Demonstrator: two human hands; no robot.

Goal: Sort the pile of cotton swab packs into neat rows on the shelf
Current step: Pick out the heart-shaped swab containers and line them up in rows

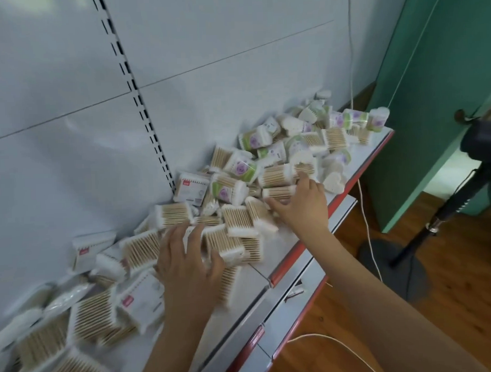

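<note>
Head view: loose pile of clear plastic cotton swab packs w/ wooden sticks (237,219) lies scattered along the white metal shelf w/ red front edge (363,156), from near left corner to far right end, not in rows. Mixed in: heart-shaped white packs (334,180) toward the right, packs w/ green-and-purple flower labels (242,167) mid-pile, flat white packs w/ a small red tag (189,189) against the back panel.

Left hand (185,260) sits palm-down on the pile's middle, fingers spread and lightly bent over a couple of stick packs; blurred, so can't tell if it grips one or just presses. Right hand (300,206) reaches further along, fingers bent over a pack of wooden-stick swabs (279,192), thumb under its near edge; looks like a pinch hold on that pack.

Behind: pale grey-white back panel (69,108) w/ a slotted upright strip (135,89). Below the shelf front, a lower shelf edge (295,292). Right side: wooden floor (451,304), green wall panel (436,95), thin white cord (367,226) hanging down, black stand w/ round base (445,209).
</note>
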